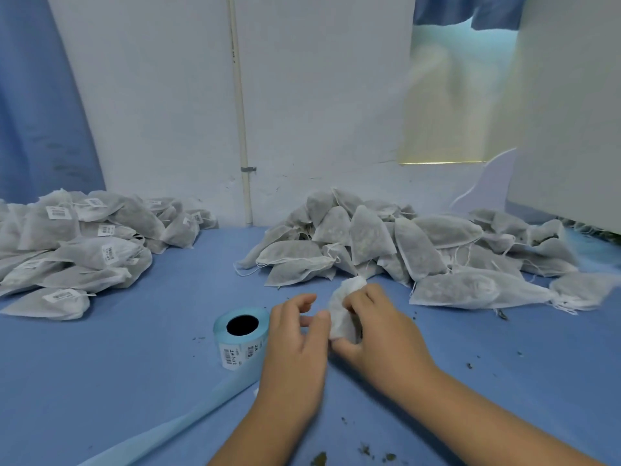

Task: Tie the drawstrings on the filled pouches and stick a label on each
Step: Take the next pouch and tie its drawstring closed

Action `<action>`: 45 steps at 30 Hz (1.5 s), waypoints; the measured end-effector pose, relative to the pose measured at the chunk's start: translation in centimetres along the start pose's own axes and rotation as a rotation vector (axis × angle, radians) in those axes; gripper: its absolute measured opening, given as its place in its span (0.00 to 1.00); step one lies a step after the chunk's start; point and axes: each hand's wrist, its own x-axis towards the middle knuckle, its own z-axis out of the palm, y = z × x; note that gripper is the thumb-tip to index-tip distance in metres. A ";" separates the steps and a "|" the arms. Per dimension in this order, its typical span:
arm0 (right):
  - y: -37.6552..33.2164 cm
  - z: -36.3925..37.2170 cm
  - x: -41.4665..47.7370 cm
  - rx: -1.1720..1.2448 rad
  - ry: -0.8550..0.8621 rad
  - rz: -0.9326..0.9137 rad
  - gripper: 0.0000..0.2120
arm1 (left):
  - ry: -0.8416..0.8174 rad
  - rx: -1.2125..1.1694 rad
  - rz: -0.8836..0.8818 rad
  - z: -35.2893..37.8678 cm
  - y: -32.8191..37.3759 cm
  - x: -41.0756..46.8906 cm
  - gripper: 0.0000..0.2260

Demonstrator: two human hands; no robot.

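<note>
Pouch [340, 319] between right hand [381, 334] fingers, left hand [295, 344] thumb touching it

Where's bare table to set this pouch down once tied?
Free: the blue table between the labelled pile and the unlabelled pile; also left of the label roll, above the liner strip. Right of the right hand gripping the pouch, only crumbs. Crowded: both piles, back right.

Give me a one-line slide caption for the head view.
Right hand holds a white pouch, left hand touching it; label roll alongside, labelled pile left, unlabelled pile right.
</note>
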 end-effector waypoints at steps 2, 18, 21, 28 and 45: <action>-0.6 -0.9 -1.8 -0.031 0.012 -0.088 0.18 | -0.021 -0.094 -0.117 0.1 0.3 0.0 0.08; 2.3 -4.2 -2.1 0.882 -0.031 0.113 0.07 | -0.218 -0.087 -0.420 -1.6 2.1 -0.3 0.08; 3.1 -4.7 -1.8 0.913 -0.065 0.139 0.09 | -0.369 -0.042 -0.371 -1.7 2.1 -0.3 0.09; 2.3 -3.3 -2.4 0.719 -0.345 0.026 0.07 | -0.291 -0.129 -0.248 -1.4 2.5 -0.8 0.05; 2.3 -6.4 -2.1 1.062 -0.217 -0.008 0.06 | -0.208 0.126 0.215 1.3 4.8 -3.8 0.20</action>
